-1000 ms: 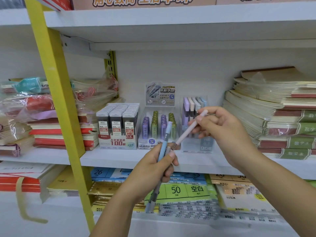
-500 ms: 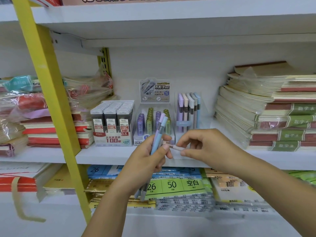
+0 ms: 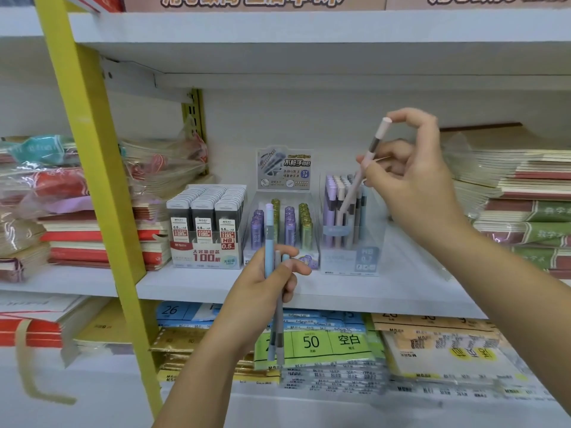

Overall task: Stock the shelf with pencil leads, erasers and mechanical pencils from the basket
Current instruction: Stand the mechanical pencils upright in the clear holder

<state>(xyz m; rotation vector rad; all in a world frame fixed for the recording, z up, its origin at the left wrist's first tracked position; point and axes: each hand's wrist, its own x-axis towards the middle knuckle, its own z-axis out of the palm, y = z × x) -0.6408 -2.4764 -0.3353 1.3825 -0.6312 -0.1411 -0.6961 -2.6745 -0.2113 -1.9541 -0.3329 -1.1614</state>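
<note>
**Pink pencil goes in at the display box**

The right hand (image 3: 411,180) is up high over the white shelf board (image 3: 185,282). Its thumb and fingers pinch a pale pink mechanical pencil with a grey band (image 3: 375,143), and the forefinger arches over to the capped top end. The pencil tilts, top to the right, and its lower end dips among the pastel pencils standing in the clear plastic display box (image 3: 355,257). Whether it sits all the way down, I cannot tell.

Lower and left, the left hand (image 3: 265,288) is curled round a small bunch of light blue mechanical pencils (image 3: 269,242). It holds them upright in front of the shelf edge, with the tips poking out below the fist.

Just behind that bunch sits the clear tray of purple and green lead tubes (image 3: 285,227), right beside the pencil box. On the tray's left is a white carton of black lead cases (image 3: 207,217). A yellow metal upright (image 3: 92,180) slants across the left side. Beige notebooks (image 3: 525,211) are stacked at far right.
</note>
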